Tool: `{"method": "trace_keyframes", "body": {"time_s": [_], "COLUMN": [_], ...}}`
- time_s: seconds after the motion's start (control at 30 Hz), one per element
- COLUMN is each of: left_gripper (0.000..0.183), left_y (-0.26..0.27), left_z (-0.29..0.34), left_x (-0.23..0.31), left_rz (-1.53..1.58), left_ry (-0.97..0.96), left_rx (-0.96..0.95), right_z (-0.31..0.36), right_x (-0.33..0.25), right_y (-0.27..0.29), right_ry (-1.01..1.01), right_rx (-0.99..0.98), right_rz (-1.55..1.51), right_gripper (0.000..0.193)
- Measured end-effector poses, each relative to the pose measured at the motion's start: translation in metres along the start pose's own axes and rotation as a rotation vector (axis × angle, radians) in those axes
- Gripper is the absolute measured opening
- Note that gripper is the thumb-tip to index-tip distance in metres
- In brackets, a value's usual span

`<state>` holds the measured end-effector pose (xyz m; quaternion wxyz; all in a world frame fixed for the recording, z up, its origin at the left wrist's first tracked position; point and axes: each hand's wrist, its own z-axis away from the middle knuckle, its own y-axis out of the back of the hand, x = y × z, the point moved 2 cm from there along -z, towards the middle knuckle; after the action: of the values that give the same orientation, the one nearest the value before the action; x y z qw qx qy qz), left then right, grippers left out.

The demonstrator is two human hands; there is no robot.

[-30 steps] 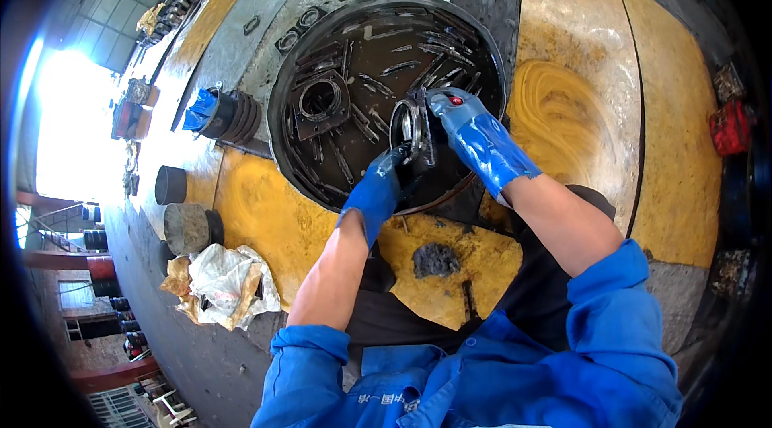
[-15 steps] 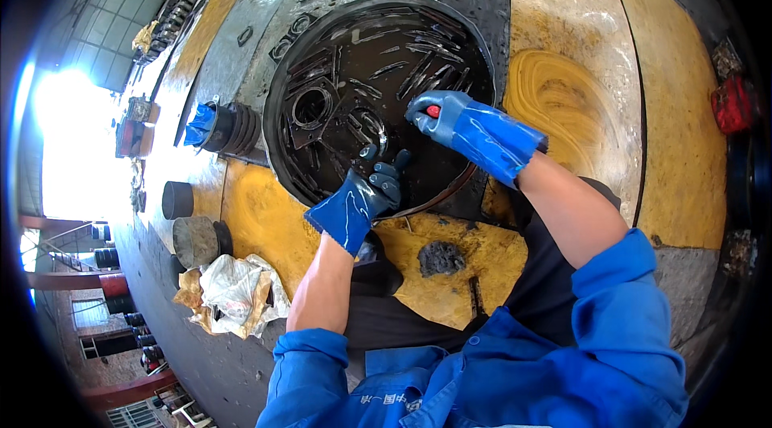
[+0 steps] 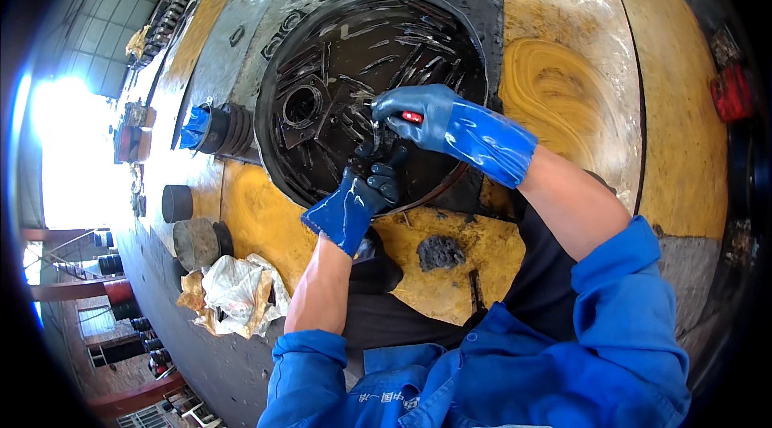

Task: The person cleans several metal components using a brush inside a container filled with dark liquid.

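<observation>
Both of my hands wear blue rubber gloves over a wide round tub (image 3: 480, 66) of dark liquid. My right hand (image 3: 418, 116) is closed around a tool with a red handle (image 3: 412, 117); its working end cannot be made out. Just below and to the left, my left hand (image 3: 366, 191) has its fingers curled around a dark, oily metal part (image 3: 368, 134), whose shape blends into the liquid. In the tub lie several dark strips (image 3: 379, 63) and a square plate with a round ring (image 3: 303, 106).
A dark, fibrous wad (image 3: 441, 253) lies on the yellow board in front of me. To the left are a crumpled white bag (image 3: 239, 291), short cylinders (image 3: 195, 243) and a stack of dark rings (image 3: 233, 129). Hexagonal nuts (image 3: 293, 20) lie beyond the tub.
My right hand has moved left with the red-handled tool, close to the part at my left hand. The left hand stays nearly in place. The view has shifted slightly.
</observation>
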<state>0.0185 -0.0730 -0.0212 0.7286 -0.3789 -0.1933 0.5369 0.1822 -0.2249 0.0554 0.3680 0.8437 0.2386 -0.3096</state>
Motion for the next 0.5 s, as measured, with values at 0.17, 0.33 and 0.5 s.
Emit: {"method": "trace_keyframes", "body": {"time_s": [0.17, 0.33, 0.5], "left_gripper": [0.028, 0.067, 0.073], "left_y": [-0.003, 0.011, 0.005], "left_z": [0.011, 0.017, 0.030], "left_x": [0.003, 0.016, 0.019], "left_rz": [-0.052, -0.092, -0.063], "left_ry": [-0.030, -0.093, -0.110], "left_rx": [-0.056, -0.077, -0.078], "right_z": [-0.006, -0.011, -0.001], "right_x": [-0.007, -0.005, 0.004], "right_y": [-0.003, 0.010, 0.022], "right_ry": [-0.361, -0.678, -0.731], "right_rx": [0.113, -0.070, -0.086], "right_rz": [-0.252, -0.293, -0.291], "right_gripper": [0.017, 0.020, 0.020]}}
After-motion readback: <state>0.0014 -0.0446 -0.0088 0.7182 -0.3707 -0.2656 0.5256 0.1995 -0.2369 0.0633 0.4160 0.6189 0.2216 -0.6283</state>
